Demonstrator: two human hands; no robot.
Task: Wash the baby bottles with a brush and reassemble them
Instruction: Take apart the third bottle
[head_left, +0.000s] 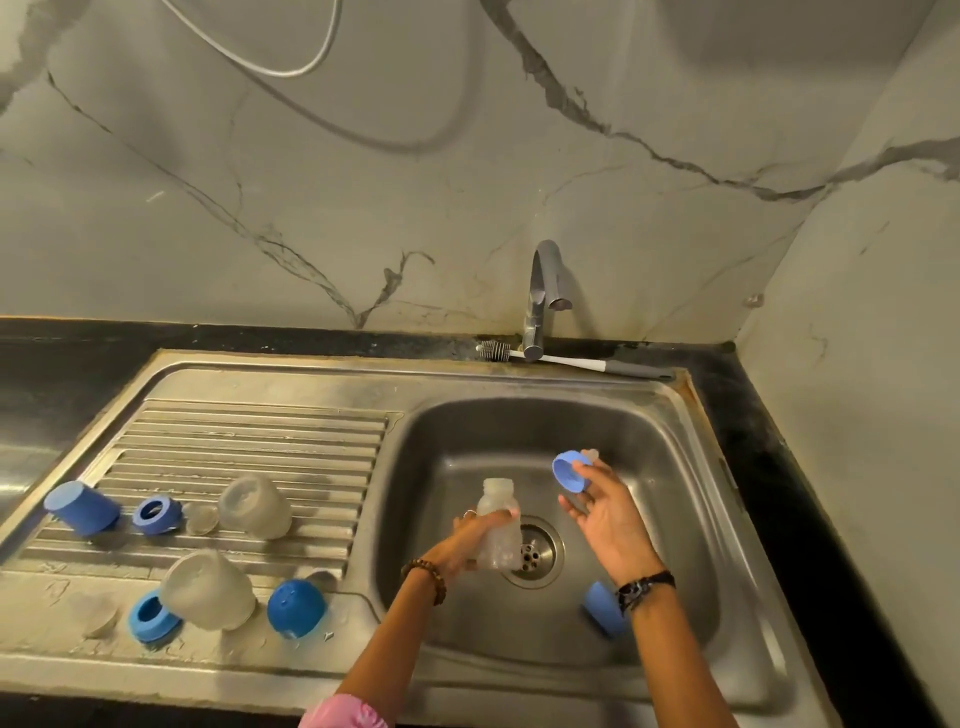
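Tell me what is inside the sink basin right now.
Inside the sink basin: the drain, a blue cap lying at the right, and both hands over it, the left hand gripping a clear bottle, the right hand a blue collar. The cap is partly covered by the wrist.

Your left wrist wears a brown beaded bracelet, low in the frame's centre. A pink sleeve shows at the bottom edge. Your right wrist carries a dark braided band, lower right.

The blue cap in the sink is partly hidden behind the right wrist, the brush is crossed by the tap, and the pink sleeve is cut off at the bottom edge.
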